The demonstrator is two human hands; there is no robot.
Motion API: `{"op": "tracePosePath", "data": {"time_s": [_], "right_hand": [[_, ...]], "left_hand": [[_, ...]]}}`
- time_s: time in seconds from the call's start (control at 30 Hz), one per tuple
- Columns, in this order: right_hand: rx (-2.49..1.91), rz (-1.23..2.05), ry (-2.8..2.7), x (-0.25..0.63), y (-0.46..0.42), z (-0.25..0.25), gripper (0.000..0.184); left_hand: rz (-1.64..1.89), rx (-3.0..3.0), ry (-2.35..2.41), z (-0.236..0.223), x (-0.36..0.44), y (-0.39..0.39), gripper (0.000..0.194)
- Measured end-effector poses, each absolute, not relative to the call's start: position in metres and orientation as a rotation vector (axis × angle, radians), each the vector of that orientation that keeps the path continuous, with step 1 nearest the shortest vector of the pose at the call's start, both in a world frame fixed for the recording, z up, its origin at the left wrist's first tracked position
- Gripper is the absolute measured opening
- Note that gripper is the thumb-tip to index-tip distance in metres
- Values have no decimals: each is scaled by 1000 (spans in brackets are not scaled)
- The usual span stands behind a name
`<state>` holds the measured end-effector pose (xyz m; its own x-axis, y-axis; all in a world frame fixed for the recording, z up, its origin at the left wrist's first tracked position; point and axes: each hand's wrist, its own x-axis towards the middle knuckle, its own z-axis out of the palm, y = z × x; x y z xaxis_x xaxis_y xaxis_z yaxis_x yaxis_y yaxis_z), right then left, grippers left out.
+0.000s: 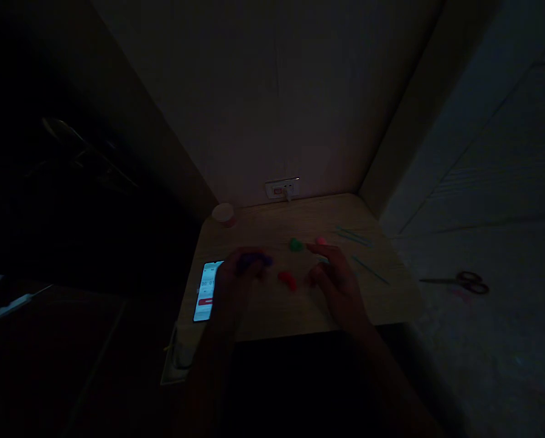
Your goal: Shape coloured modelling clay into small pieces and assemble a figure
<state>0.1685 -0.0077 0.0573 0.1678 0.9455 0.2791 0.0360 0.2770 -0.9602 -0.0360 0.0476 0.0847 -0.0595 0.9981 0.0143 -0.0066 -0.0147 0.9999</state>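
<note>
My left hand (238, 271) is closed around a dark blue lump of what looks like modelling clay (249, 261), part of which sticks out past the fingers. On the right, my right hand (339, 280) has its index finger stretched out and apart from the thumb, with nothing clearly gripped. That fingertip is close to a green lump (295, 244); contact cannot be made out. Between the hands lies a curved red piece (288, 280) on the small wooden table (263, 316). Behind my right hand, a pink lump (320, 241) is partly hidden.
A lit phone (205, 304) lies by my left wrist. Several thin bluish sticks (370, 269) rest at the table's right. A pale cup (224, 214) stands at the back left, near a wall socket (281, 189) with a plug. Scissors (468, 282) lie beyond the right edge. The room is dark.
</note>
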Motion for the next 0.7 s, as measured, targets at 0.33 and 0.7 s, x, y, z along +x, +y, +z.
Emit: {"op": "tracePosePath", "data": {"time_s": [0.33,0.7], "right_hand": [[-1195,774,-1305,176,-15,41,17],[-1226,725,-1273,190,-15,45,9]], "left_hand": [[1145,1802,1697,110,-134,213,25],[568,2418,1817,94,-138,252,28]]}}
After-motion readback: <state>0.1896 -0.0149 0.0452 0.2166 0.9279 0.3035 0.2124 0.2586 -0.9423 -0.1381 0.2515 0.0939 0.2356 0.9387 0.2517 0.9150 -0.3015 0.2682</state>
